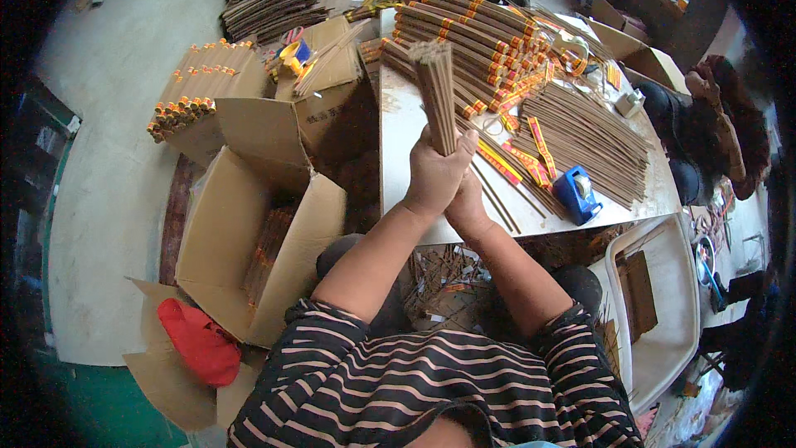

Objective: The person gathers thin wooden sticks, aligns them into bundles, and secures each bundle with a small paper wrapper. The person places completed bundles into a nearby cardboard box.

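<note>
The bundle of brown sticks (434, 91) was a tight sheaf of thin, straight, dull-brown rods, all about one length, their cut ends flush in a flat, slightly ragged face at the top. It stood nearly upright, its long axis running from the hands up and away from the person, leaning a little to the person's left, the lower end buried in the grip. It was held above the near left corner of the white worktop (406, 129), clear of the surface.

The left hand (437, 172) was wrapped around the base of the sheaf, fingers closed on it. The right hand (467, 203) sat just under and behind the left, pressed against it; it seemed clamped on the same bundle, though its fingers were mostly hidden.

Further back on the worktop lay stacked bundles with red and yellow bands (477, 33), and toward the right edge a spread of loose brown sticks (589, 137). A blue tape dispenser (576, 192) stood near the front edge. Left of the worktop, on the floor, an open cardboard box (249, 232) held more sticks, with a red cloth (199, 340) beside it.
</note>
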The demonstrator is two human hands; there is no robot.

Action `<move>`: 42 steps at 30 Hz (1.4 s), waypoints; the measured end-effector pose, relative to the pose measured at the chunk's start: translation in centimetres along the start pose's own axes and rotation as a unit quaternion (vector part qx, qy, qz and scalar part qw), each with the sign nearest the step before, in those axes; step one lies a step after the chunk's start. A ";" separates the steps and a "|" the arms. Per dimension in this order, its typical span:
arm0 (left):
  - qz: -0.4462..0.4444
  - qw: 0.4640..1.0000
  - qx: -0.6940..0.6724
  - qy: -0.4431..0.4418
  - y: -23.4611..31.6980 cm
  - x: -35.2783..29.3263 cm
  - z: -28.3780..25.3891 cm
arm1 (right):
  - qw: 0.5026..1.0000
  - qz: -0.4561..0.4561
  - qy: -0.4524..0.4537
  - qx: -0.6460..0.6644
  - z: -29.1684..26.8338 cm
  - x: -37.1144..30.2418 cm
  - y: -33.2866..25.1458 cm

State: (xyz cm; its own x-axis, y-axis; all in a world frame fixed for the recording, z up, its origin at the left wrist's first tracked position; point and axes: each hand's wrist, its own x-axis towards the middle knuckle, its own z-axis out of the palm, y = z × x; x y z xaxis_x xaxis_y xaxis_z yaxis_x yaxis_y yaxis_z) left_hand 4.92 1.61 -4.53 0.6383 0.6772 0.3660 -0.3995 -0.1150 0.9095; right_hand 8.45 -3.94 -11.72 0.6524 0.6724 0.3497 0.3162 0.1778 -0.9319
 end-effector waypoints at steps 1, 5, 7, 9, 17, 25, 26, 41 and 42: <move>0.001 1.000 0.025 -0.003 0.0 -0.2 -0.4 | 1.000 -0.020 0.012 0.001 0.5 -0.3 -0.1; -0.003 0.998 0.021 -0.055 3.3 0.3 -0.7 | 0.999 -0.006 -0.004 -0.035 0.3 -0.2 0.2; -0.030 0.998 -0.037 -0.050 6.4 1.2 -1.1 | 0.997 0.041 -0.020 -0.066 0.5 -0.7 -1.1; 0.005 0.991 -0.095 -0.089 8.6 2.5 -1.2 | 0.993 0.064 -0.008 -0.103 0.4 -1.3 -1.8; 0.055 0.998 -0.032 0.015 10.5 1.7 0.9 | 0.998 0.010 0.040 -0.044 0.8 -1.0 -1.1; 0.024 0.999 0.018 0.039 8.8 2.5 1.1 | 0.997 0.016 0.049 -0.052 0.3 -0.4 1.1; 0.050 0.998 0.005 0.047 9.1 2.3 1.4 | 0.997 0.007 0.052 -0.050 0.1 -0.1 1.0; 0.072 0.995 -0.018 0.072 10.2 1.2 0.4 | 0.987 -0.002 0.049 -0.151 1.1 -1.5 -2.8; 0.083 0.995 -0.019 0.053 10.2 0.9 0.1 | 0.985 -0.018 0.052 -0.164 1.2 -1.5 -2.8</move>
State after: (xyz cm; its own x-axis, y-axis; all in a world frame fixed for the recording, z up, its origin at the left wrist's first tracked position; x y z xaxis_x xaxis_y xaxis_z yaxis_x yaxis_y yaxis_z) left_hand 1.44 1.01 5.12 0.4889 0.7248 0.4854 -0.5198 -0.2047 0.8294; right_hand 5.74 -4.55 -9.70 0.6988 0.5894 0.4053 0.5339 -0.0528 -0.8439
